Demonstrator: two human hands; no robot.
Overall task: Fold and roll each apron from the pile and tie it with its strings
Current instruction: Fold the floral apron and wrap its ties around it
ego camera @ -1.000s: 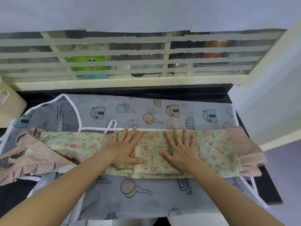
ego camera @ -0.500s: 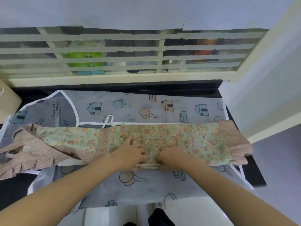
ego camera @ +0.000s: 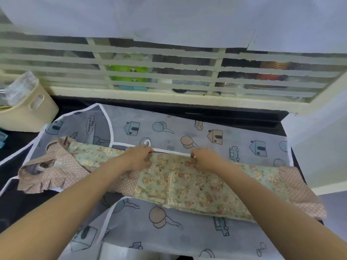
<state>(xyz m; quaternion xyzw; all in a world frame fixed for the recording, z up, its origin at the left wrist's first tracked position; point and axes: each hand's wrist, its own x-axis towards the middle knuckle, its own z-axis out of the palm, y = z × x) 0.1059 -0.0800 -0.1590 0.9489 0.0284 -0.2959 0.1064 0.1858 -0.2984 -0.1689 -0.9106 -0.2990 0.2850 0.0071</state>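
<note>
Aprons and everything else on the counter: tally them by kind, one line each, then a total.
Floral apron: 1
Grey printed apron: 1
Cream basket: 1
Hands, left hand and right hand, both gripping the floral apron's far edge: 2
Total: 5

Cream basket (ego camera: 28, 111) blocks far-left counter; window grille (ego camera: 169, 72) walls off back; right edge open.

Green floral apron (ego camera: 197, 184) – pink dotted frills – on grey house-print apron (ego camera: 169, 128).
</note>
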